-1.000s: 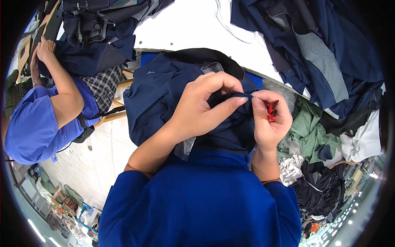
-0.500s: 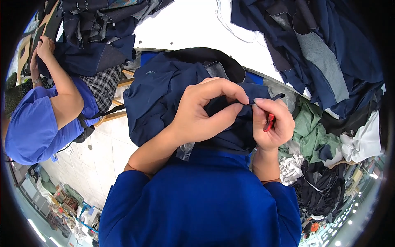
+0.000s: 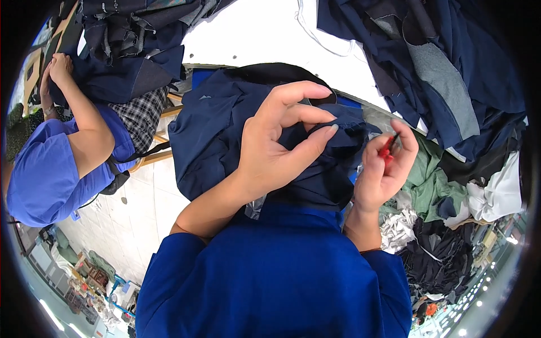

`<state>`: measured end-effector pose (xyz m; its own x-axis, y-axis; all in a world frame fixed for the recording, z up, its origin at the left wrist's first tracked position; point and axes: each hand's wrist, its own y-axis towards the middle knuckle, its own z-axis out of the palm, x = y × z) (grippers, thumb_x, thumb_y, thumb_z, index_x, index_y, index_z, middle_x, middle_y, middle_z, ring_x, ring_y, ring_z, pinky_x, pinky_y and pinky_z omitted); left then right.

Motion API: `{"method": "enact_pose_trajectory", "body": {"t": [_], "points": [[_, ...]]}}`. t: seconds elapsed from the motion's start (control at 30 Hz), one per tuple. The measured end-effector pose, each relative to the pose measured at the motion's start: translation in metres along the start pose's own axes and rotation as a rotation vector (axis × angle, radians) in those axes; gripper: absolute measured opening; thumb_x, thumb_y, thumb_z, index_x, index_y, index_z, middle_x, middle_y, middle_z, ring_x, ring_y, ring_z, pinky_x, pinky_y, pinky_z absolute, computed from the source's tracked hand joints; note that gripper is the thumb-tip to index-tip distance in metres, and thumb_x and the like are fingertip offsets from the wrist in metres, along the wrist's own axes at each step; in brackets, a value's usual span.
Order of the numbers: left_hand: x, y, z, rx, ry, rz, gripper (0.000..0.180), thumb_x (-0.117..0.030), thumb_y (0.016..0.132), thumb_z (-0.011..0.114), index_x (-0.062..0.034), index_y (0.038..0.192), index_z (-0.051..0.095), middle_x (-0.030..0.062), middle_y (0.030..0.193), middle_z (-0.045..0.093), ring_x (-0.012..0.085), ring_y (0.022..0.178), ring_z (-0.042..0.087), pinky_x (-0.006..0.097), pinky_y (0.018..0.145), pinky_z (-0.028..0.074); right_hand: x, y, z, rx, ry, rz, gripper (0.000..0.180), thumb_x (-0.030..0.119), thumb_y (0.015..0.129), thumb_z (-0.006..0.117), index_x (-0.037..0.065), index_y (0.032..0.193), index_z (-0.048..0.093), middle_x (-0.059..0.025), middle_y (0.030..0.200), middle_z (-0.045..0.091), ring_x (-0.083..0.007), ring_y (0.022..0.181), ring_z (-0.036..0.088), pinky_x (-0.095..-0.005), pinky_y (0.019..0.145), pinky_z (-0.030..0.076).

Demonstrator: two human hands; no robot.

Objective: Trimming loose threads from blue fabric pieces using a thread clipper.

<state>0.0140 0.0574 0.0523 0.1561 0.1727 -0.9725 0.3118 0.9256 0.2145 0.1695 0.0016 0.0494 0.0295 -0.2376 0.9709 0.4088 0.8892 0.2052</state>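
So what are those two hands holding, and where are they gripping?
Left hand pinches a fold of the navy garment; right hand grips a small red tool by its body.

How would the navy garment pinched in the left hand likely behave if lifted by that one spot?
Probably floppy: the navy garment already folds and droops around the left hand. It looks thin and light for its size, so a fingertip pinch likely carries it. It seems matte and woven, so hardly slippery. The right hand holds a small red tool beside it.
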Motion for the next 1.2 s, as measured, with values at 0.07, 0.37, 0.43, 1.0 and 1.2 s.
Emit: {"method": "enact_pose_trajectory", "body": {"t": [0.07,0.37,0.43,1.0,1.2], "points": [[0.002,0.0,0.002,-0.009,0.034,0.022,0.05,0.01,0.077,0.064,0.0026,0.12,0.041,0.0105,0.093,0.065,0.0107,0.088,0.059,0.02,0.08,0.042,0.0,-0.003,-0.001,0.113,0.083,-0.006,0.05,0.013,0.084,0.062,-0.007,0.122,0.036,-0.0022,0.075,0.046,-0.0074,0.062,0.04,-0.0191,0.058,0.032],[-0.002,0.002,0.004,-0.047,0.088,0.056,0.054,0.009,0.077,0.065,0.0042,0.124,0.039,0.0084,0.09,0.065,0.0076,0.077,0.055,0.019,0.072,0.04,0.015,0.0,0.001,0.187,-0.263,0.088,0.027,0.002,0.075,0.071,-0.004,0.099,0.059,-0.0072,0.083,0.064,-0.0076,0.071,0.057,-0.0181,0.066,0.045],[-0.002,0.002,0.004,-0.048,0.104,0.07,0.054,0.008,0.076,0.065,0.004,0.124,0.039,0.0085,0.089,0.065,0.0078,0.077,0.055,0.019,0.073,0.04,0.015,0.0,0.0,0.192,-0.276,0.086,0.027,0.001,0.075,0.071,-0.004,0.099,0.059,-0.0072,0.083,0.064,-0.0077,0.072,0.057,-0.0184,0.067,0.045],[0.002,0.002,0.005,-0.028,0.256,0.183,0.054,0.01,0.075,0.065,0.0051,0.123,0.041,0.0096,0.089,0.066,0.0085,0.078,0.058,0.018,0.074,0.042,0.016,0.0,0.001,0.18,-0.246,0.129,0.027,0.0,0.077,0.069,-0.005,0.101,0.059,-0.0086,0.086,0.065,-0.0086,0.076,0.059,-0.0196,0.071,0.046],[0.0,0.001,0.008,-0.038,0.213,0.137,0.054,0.009,0.076,0.065,0.0057,0.124,0.04,0.0095,0.088,0.066,0.0087,0.079,0.058,0.018,0.074,0.042,0.009,0.0,0.003,0.154,-0.243,0.057,0.027,-0.001,0.075,0.071,-0.005,0.1,0.06,-0.0087,0.086,0.065,-0.0087,0.076,0.059,-0.0196,0.07,0.046]]}}
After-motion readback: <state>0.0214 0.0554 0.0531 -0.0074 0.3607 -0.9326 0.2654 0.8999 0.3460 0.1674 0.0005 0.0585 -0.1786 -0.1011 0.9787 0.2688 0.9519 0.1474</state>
